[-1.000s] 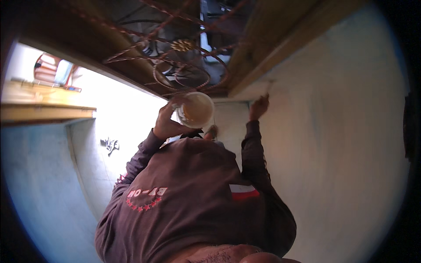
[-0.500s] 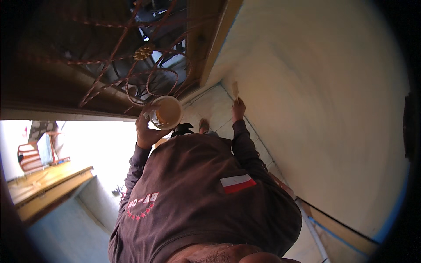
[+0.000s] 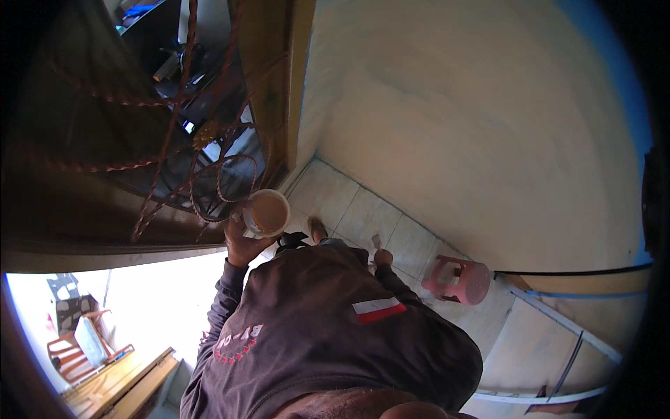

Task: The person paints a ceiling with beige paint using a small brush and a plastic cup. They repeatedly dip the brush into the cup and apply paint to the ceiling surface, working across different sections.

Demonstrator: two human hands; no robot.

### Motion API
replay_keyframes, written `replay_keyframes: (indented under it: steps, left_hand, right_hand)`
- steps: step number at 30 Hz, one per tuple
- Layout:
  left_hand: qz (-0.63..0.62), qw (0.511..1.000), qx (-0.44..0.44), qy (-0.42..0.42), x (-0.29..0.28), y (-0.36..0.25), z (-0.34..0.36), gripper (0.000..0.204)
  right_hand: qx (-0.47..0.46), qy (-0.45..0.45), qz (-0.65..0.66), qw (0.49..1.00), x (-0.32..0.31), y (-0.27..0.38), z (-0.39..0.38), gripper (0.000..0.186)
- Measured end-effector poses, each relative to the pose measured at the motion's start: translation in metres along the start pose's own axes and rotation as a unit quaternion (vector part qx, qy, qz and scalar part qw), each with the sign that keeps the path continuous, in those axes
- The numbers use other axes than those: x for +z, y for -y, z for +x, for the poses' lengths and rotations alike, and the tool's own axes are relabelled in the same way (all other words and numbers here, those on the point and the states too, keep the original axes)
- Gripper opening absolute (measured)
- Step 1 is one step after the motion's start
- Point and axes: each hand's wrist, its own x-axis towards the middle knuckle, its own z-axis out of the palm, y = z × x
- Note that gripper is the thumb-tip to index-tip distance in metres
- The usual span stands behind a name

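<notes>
At the middle left, my left hand (image 3: 242,246) is closed round a clear round tub (image 3: 268,212) with a cream-brown liquid in it, seen from above. Drips of pale stuff mark the tub's side. My right hand (image 3: 383,258) is low in front of my body, wrapped round a small paintbrush (image 3: 377,241) whose pale, flat head sticks up past the fingers. The brush is apart from the cream wall (image 3: 460,133), with floor tiles showing behind it.
Twisted metal grille bars (image 3: 167,133) in a dark wooden frame stand close beyond the tub. A pink plastic stool (image 3: 469,283) is on the tiled floor (image 3: 342,192) at right. A wooden chair (image 3: 66,356) shows through the bright opening at left.
My right hand with the brush has dropped from beside the wall toward my body. The view has turned, so the stool and more floor now show. The tub stays in my left hand.
</notes>
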Motion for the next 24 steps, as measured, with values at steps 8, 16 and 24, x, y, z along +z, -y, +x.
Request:
replay_keyframes:
  steps: [8, 16, 24]
  left_hand:
    - [-0.02, 0.999, 0.031, 0.015, 0.007, 0.004, 0.002, 0.093]
    - [-0.039, 0.998, 0.042, 0.034, 0.018, 0.013, 0.006, 0.093]
    - [-0.071, 0.995, 0.054, 0.041, 0.027, 0.0, 0.017, 0.089]
  right_hand:
    - [0.064, -0.02, 0.124, 0.99, 0.012, -0.029, -0.02, 0.037]
    - [-0.021, -0.087, 0.09, 0.992, -0.023, 0.038, 0.001, 0.035]
    - [-0.034, -0.103, 0.11, 0.988, -0.021, 0.044, 0.001, 0.034]
